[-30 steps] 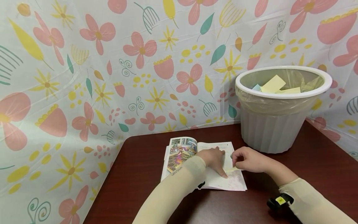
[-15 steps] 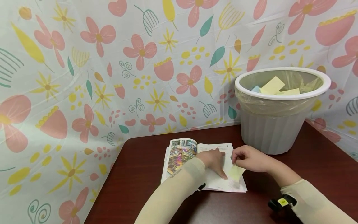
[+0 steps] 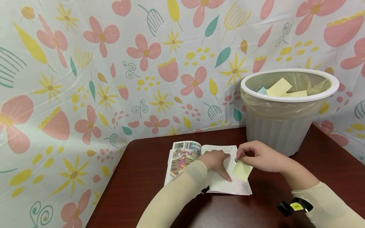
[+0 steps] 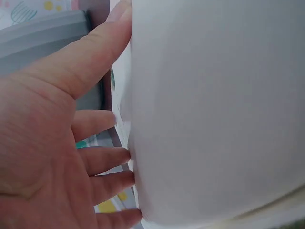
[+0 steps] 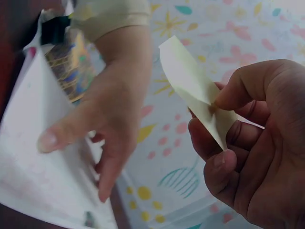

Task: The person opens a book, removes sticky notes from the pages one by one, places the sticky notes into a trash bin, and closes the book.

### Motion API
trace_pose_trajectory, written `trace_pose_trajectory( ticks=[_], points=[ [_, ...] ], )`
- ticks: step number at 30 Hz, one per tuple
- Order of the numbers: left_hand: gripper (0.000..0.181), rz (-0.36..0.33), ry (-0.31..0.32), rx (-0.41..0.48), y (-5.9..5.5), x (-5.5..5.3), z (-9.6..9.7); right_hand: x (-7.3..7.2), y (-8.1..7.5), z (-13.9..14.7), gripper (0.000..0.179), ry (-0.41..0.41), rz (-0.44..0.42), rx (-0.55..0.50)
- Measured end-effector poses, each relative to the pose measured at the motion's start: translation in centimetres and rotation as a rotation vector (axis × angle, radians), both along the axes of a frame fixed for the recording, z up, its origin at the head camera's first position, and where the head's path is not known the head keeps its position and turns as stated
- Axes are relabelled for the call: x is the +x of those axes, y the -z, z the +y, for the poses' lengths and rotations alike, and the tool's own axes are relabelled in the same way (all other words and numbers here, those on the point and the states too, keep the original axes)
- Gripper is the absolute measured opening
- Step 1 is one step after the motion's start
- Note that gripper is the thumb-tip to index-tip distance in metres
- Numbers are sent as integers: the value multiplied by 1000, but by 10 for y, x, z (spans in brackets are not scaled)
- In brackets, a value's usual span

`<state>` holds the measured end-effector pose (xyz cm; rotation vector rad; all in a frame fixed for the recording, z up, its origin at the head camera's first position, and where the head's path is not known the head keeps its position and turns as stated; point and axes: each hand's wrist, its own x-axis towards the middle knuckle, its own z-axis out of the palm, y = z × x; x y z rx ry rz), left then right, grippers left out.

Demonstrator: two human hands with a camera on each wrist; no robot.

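Observation:
An illustrated book [image 3: 219, 187] lies spread on the table, a colour picture [image 3: 183, 160] on its left page and mostly white paper on the right. My left hand [image 3: 217, 163] rests on the right page with thumb and fingers spread; the left wrist view shows its fingertips [image 4: 125, 155] against the paper. Above that page's right edge, my right hand [image 3: 260, 156] pinches a pale yellow sticky note [image 3: 241, 170] between thumb and fingers. In the right wrist view the sticky note [image 5: 188, 76] is bent, with its far end sticking up free.
A grey bin [image 3: 273, 133] with a white rim and clear plastic liner stands behind my right hand. Yellow paper notes [image 3: 279, 87] and a blue one [image 3: 261, 91] show inside it. A flower-patterned cloth [image 3: 114, 79] hangs behind the dark red-brown table [image 3: 137, 177].
My right hand has peeled the sticky note up from the right page and moved slightly up and to the right with it. The left hand has stayed on the book.

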<state>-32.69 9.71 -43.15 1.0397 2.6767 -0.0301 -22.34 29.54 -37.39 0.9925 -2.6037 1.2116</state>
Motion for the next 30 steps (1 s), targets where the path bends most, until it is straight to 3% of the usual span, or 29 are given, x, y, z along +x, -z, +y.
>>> trace_pose_trajectory(
  ticks=[6, 13, 17, 22, 25, 30],
  points=[
    [110, 24, -21, 36, -4, 2, -6, 6, -49, 3, 30, -35, 42, 11],
    [102, 18, -3, 60, -8, 6, -13, -2, -129, 18, 30, -54, 134, 6],
    [100, 16, 3, 78, -10, 10, -18, -15, -177, 31, 24, 85, 129, 13],
    [94, 74, -35, 92, -9, 13, -22, -42, -228, 52, 17, 297, 56, -55],
    [86, 118, -79, 91, -8, 14, -24, -62, -249, 68, 15, 367, 27, -117],
    [73, 152, -106, 96, -7, 14, -27, -91, -271, 101, 18, 408, -43, -244]
  ],
)
